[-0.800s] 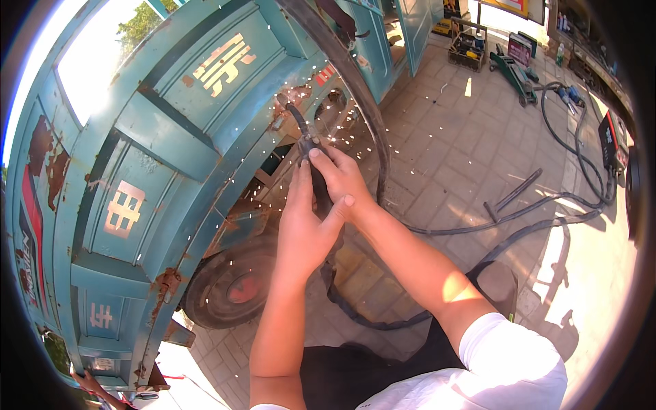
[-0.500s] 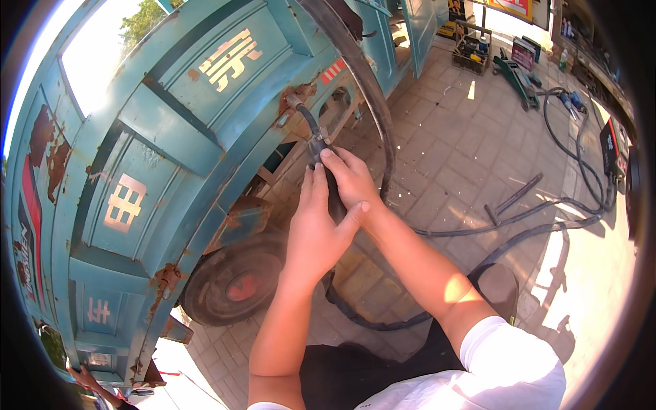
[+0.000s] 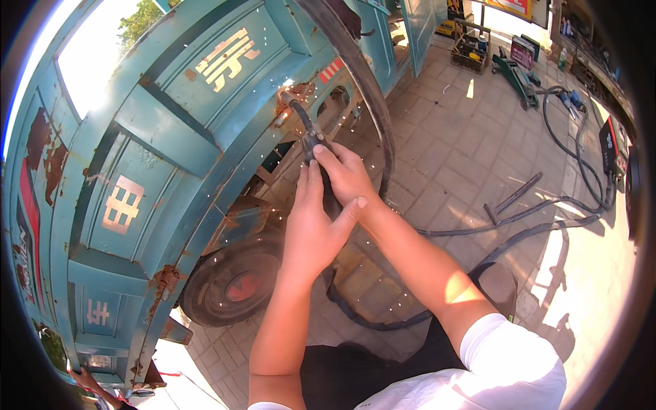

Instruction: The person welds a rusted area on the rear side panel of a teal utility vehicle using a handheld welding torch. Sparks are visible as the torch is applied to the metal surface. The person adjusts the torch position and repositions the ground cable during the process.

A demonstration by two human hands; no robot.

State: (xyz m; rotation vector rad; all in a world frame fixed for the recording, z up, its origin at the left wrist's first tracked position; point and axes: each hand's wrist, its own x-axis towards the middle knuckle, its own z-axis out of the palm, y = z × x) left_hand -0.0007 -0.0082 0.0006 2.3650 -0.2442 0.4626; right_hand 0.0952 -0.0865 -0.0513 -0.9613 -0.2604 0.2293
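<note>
Both hands grip a black welding torch [image 3: 313,139] in the middle of the view. My right hand [image 3: 345,174] is closed round its handle, thumb on top. My left hand [image 3: 318,222] lies along the handle from the near side, fingers pressed against it, overlapping the right. The torch's curved neck points up-left to a rusty, ragged patch [image 3: 301,91] on the lower rail of a blue, rust-spotted metal vehicle body [image 3: 171,178]. Small bright sparks fly around the nozzle and below it.
A thick dark tube [image 3: 359,68] arches beside the torch. A wheel [image 3: 229,283] sits under the body. Hoses [image 3: 512,242] lead to a welding machine [image 3: 609,150] at right. A toolbox [image 3: 470,48] and green jack [image 3: 516,78] stand behind. Another person's hand [image 3: 85,381] touches the body at lower left.
The many sparks of the first frame thinned out, then a few reappeared. My hands and the torch shifted slightly right, then a little up-left since the middle frame.
</note>
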